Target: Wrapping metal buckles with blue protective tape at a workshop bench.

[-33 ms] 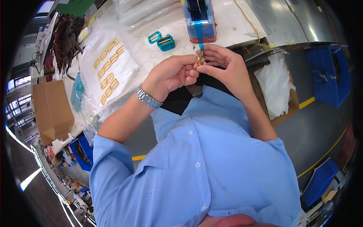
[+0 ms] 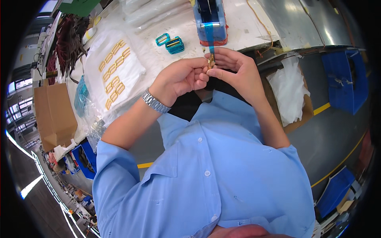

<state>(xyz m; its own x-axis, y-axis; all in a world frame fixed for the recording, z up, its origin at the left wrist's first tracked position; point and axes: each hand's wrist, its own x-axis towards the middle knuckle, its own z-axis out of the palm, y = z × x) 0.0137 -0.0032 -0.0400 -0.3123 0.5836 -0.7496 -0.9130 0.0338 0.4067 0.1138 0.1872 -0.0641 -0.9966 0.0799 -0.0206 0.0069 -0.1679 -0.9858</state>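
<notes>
White wrapping [image 2: 287, 93] lies inside the cardboard box [image 2: 307, 109] at the right. The left hand [image 2: 183, 77] and the right hand [image 2: 240, 73], fingers bent, meet before the shirt [image 2: 234, 158], both pinching one gold buckle [image 2: 210, 62] at the blue tape's [image 2: 211, 49] lower end.

Both arms come forward and inward, the hands meeting in front of the torso. The left forearm [image 2: 129, 123] slants up toward the right, its wrist [image 2: 162, 94] nearly straight. The left hand [image 2: 184, 79] is turned partly palm-up, fingers [image 2: 201, 76] curled inward and left thumb [image 2: 194, 62] extended along the top. The right forearm [image 2: 271, 123] leans up and leftward; the right hand [image 2: 240, 73] arches over, its fingers [image 2: 227, 55] bent above the right thumb [image 2: 222, 74]. The thumb tips are close together; whether they touch is hard to tell.
</notes>
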